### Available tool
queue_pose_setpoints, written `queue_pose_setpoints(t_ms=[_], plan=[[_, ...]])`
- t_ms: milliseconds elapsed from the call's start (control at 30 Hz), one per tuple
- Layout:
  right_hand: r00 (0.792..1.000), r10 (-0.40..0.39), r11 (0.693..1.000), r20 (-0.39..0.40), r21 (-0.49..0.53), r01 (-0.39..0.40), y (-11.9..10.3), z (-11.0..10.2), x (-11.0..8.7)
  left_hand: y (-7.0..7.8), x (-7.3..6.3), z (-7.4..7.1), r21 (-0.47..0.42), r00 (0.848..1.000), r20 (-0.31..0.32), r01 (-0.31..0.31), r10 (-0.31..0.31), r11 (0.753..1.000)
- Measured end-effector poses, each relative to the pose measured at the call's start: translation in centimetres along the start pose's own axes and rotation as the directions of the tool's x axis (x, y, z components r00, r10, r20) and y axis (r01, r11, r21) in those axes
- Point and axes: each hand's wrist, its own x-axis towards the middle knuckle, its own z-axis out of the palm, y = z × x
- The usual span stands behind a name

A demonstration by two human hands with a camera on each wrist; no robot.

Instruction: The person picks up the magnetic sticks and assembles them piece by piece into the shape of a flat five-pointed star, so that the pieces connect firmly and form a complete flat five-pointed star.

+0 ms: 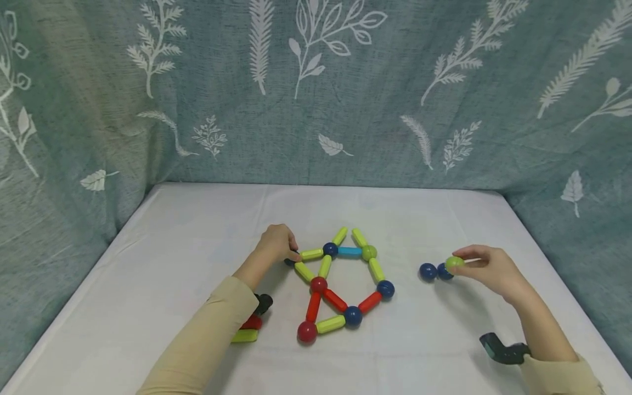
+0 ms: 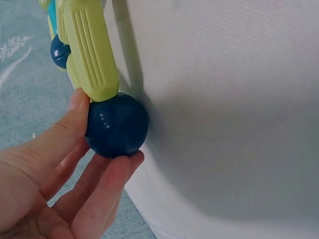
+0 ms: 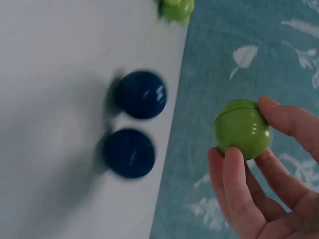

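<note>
My left hand (image 1: 277, 243) holds a dark blue ball (image 2: 118, 125) between thumb and fingers at the left corner of a flat frame of rods and balls. Two lime rods run from that ball, one of them a ribbed lime rod (image 2: 92, 50). On the right, my right hand (image 1: 494, 271) pinches a lime green ball (image 3: 242, 129) above the table. Beside and below it, two dark blue balls (image 3: 141, 94) sit close together. The frame also has red balls (image 1: 319, 285), red rods (image 1: 313, 306), a light blue rod (image 1: 350, 252) and a lime ball (image 1: 368, 252). Two lime rods (image 1: 359, 237) point up from its far side.
Under the left forearm lie a lime rod (image 1: 244, 336), a red piece (image 1: 253, 322) and a black piece (image 1: 264, 303). A bent black piece (image 1: 503, 349) appears by the right sleeve. White cloth (image 1: 395, 362) covers the table; a leaf-patterned curtain (image 1: 316, 137) hangs behind.
</note>
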Motion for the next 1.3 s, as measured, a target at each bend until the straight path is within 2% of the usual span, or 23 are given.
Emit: queue_pose_setpoints(t_ms=[167,367,567,700,900,1133,1233,1300], plan=[[0.995,-0.085,0.994,0.05,0.075,0.082,-3.6,1.6,2.8,-0.2,-0.2,0.1,-0.003,1.0,-0.021,-0.015,0.015,1.0],[0.983,-0.11,0.99,0.145,0.102,0.096,-7.2,4.4,7.2,-0.4,-0.3,0.3,-0.028,0.999,-0.038,-0.024,0.023,0.999],[0.97,-0.146,0.986,0.196,0.112,0.125,-9.2,7.1,11.6,-0.6,-0.4,0.5,-0.05,0.999,-0.05,-0.023,0.02,0.998],[0.969,-0.144,0.987,0.2,0.096,0.127,-9.8,8.5,13.8,-0.7,-0.5,0.5,-0.065,0.997,-0.072,-0.038,0.033,0.997],[0.967,-0.134,0.99,0.218,-0.003,0.138,-10.6,10.1,15.7,-0.4,-0.7,0.7,-0.07,0.994,-0.103,-0.055,0.048,0.996],[0.953,-0.048,0.986,0.3,-0.136,0.093,-11.6,11.4,16.6,-0.3,-0.7,0.8,-0.073,0.995,-0.099,-0.036,0.028,0.997],[0.939,-0.013,0.987,0.345,-0.146,0.068,-11.8,11.5,16.5,-0.4,-0.7,0.8,-0.071,0.994,-0.106,-0.034,0.026,0.997],[0.928,0.008,0.993,0.371,-0.112,0.036,-11.8,11.4,16.4,-0.5,-0.7,0.8,-0.067,0.994,-0.107,-0.03,0.023,0.997]])
